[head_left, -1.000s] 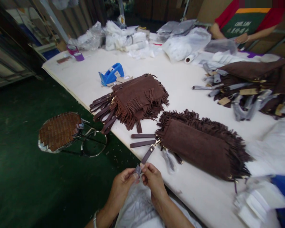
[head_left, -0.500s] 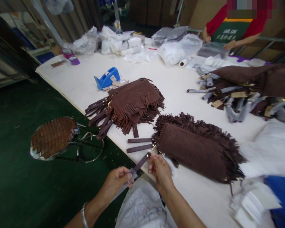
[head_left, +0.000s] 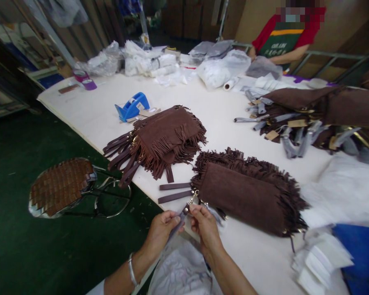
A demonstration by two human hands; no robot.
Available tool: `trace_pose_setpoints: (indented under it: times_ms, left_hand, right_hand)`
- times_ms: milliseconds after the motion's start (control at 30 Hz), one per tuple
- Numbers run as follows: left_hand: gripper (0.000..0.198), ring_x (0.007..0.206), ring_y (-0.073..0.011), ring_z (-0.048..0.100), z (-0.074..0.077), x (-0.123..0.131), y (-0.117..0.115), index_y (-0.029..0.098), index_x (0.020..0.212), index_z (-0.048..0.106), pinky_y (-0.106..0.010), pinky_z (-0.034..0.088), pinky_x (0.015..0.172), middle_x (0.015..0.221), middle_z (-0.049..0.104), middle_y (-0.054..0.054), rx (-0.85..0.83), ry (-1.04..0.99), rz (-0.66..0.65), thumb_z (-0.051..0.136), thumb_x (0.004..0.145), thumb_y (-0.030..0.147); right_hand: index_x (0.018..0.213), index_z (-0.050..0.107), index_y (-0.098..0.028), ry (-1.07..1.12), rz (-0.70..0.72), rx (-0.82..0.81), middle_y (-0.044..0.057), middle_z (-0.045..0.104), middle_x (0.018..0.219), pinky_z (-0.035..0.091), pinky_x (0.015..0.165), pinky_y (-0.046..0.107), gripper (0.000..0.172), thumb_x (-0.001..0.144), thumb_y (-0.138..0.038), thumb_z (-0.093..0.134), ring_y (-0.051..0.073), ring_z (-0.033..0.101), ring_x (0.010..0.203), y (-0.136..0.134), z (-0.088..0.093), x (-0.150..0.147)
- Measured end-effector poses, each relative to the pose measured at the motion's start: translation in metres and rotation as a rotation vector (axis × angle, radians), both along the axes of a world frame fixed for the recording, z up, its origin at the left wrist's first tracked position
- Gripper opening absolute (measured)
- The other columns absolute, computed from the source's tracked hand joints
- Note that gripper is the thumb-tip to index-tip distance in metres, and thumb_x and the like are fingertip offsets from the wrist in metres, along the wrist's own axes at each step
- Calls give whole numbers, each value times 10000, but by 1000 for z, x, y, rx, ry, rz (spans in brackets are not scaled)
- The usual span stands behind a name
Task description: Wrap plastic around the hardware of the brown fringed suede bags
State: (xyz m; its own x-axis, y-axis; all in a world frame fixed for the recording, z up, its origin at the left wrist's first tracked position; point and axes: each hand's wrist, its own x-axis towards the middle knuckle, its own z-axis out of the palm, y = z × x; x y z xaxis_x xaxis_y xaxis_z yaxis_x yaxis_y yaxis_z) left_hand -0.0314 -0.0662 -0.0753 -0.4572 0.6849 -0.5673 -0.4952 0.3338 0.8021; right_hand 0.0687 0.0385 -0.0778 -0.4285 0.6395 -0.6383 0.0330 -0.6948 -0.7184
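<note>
A dark brown fringed bag (head_left: 242,196) lies among others at the table's front edge, a wrist strap (head_left: 182,216) hanging from its gold clasp (head_left: 194,196). My left hand (head_left: 160,230) is closed on this strap, which has a clear plastic sleeve around it. Close to the clasp, my right hand (head_left: 205,226) pinches the strap's upper end. Two bare straps (head_left: 175,186) stick out just beyond my hands. Farther back sits a stack of fringed bags (head_left: 169,131), their straps hanging over the table edge.
A blue tape dispenser (head_left: 132,107) stands behind the stack. Bags with wrapped straps (head_left: 301,110) are piled at right. White packets (head_left: 322,262) lie at the near right. Left of the table is a stool (head_left: 61,186). A co-worker (head_left: 279,45) handles grey plastic across the table.
My left hand has slid up the strap toward the clasp, and the plastic sleeve now covers more of it. The whole view has shifted slightly.
</note>
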Motion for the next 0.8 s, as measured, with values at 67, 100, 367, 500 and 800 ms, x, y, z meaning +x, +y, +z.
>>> trace_pose_setpoints:
  times_ms: [67, 100, 367, 500, 800]
  left_hand:
    - [294, 627, -157, 644, 0, 2, 6, 119, 820, 664, -241, 466, 612, 732, 723, -73, 13, 3, 6, 716, 738, 396]
    - [292, 643, -166, 652, 0, 2, 8, 119, 839, 670, -247, 473, 623, 742, 727, -76, 18, 7, 5, 708, 746, 393]
    - [402, 1022, -242, 647, -4, 5, 6, 170, 1185, 623, -329, 474, 904, 1121, 703, -101, 30, 315, -93, 631, 803, 294]
    - [456, 1072, -233, 625, -8, 8, 3, 214, 1263, 568, -328, 459, 942, 1182, 676, -83, 5, 469, -168, 603, 809, 234]
    - [465, 819, -208, 675, -10, 12, 20, 144, 1183, 572, -302, 494, 782, 916, 718, -81, 65, 239, -25, 677, 737, 215]
  right_hand:
    - [744, 619, -174, 5, -8, 34, -56, 511, 484, 264, 387, 168, 306, 652, -448, 719, 59, 384, 408, 0, 1, 1]
    - [730, 613, -174, 5, -14, 54, -55, 508, 475, 261, 384, 170, 312, 654, -459, 714, 61, 383, 403, 0, 1, 2]
    - [701, 571, -173, -24, -53, 123, -74, 467, 423, 248, 373, 170, 337, 681, -493, 674, 52, 337, 361, -3, -7, 1]
    - [688, 552, -172, -8, -45, 123, -80, 462, 416, 236, 368, 168, 350, 675, -497, 681, 49, 328, 354, -3, -11, 0]
    - [706, 556, -174, 24, -21, 130, -79, 470, 427, 247, 377, 168, 317, 683, -467, 675, 54, 335, 363, -1, -11, 4]
